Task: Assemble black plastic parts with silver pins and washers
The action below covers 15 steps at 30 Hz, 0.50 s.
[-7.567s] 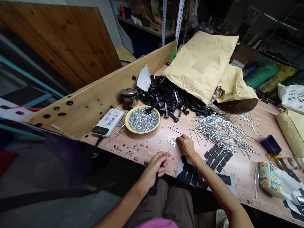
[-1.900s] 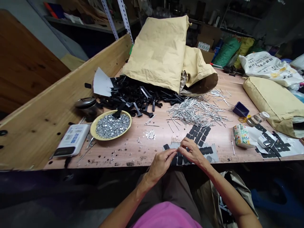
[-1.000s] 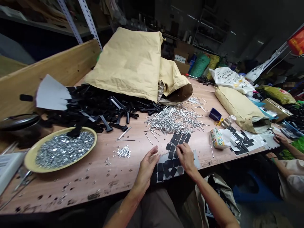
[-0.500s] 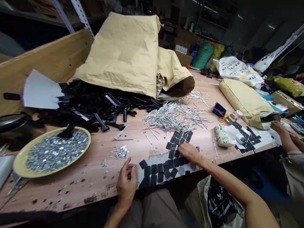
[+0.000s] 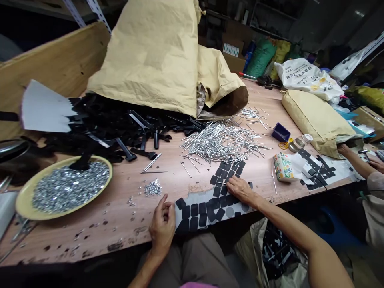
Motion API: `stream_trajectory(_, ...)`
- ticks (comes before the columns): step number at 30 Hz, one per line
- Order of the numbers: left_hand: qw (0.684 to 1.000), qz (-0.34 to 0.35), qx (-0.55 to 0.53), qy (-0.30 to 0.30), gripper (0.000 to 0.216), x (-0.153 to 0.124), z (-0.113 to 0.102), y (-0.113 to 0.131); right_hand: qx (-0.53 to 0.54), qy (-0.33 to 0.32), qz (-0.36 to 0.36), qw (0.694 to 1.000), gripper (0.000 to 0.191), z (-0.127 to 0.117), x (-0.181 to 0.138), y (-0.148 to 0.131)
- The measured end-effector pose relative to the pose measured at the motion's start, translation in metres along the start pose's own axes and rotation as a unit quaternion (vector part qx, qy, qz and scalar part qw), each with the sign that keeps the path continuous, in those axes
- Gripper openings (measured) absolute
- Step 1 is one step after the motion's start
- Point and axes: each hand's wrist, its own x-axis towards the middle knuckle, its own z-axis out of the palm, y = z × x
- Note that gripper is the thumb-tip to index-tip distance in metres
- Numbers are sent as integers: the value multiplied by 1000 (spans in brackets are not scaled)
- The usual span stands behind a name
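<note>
A grey backing sheet [image 5: 207, 200] covered with black pads lies at the table's near edge. My left hand [image 5: 162, 224] rests at the sheet's left end, fingers loosely curled, thumb and forefinger close together; whether anything is between them I cannot make out. My right hand [image 5: 240, 190] lies on the black pads [image 5: 225, 176] further right, fingertips pressed down on one pad. A small heap of shiny washers [image 5: 153, 187] sits just beyond my left hand. A pile of thin metal pins [image 5: 223, 141] lies behind the pads.
A yellow dish of washers [image 5: 21, 200] stands at the left. Black plastic parts [image 5: 120, 128] spill from a big brown paper sack [image 5: 156, 56]. A flowered box [image 5: 283, 167], a blue tray [image 5: 281, 132] and another sack [image 5: 318, 120] lie right. Another person's hands [image 5: 357, 160] work at the far right.
My hands were together pinching something small, then separated: the left slid to the sheet's left end, the right reached out onto the pads. The view has tilted closer to the table.
</note>
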Motion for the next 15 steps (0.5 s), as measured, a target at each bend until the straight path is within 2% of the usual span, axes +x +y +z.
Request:
stream_trajectory(4, 1000, 2, 6, -1, 43, 0, 1, -4, -5, -6, 10, 1000, 27, 3, -2, -11)
stream_trajectory(8, 1000, 14, 13, -5, 43, 0, 1, -7, 30, -23, 40, 998, 25, -3, 6, -9)
stream_trajectory(12, 1000, 14, 7, -1, 42, 0, 1, -7, 120, -26, 125, 985, 23, -35, -9, -6)
stream_trajectory(14, 1000, 13, 0, 1, 40, -1, 3, -7, 177, -38, 178, 967, 22, -60, -39, -6)
stream_trajectory(15, 1000, 14, -2, 4, 40, 0, 4, -7, 197, -65, 203, 957, 22, -73, -57, -6)
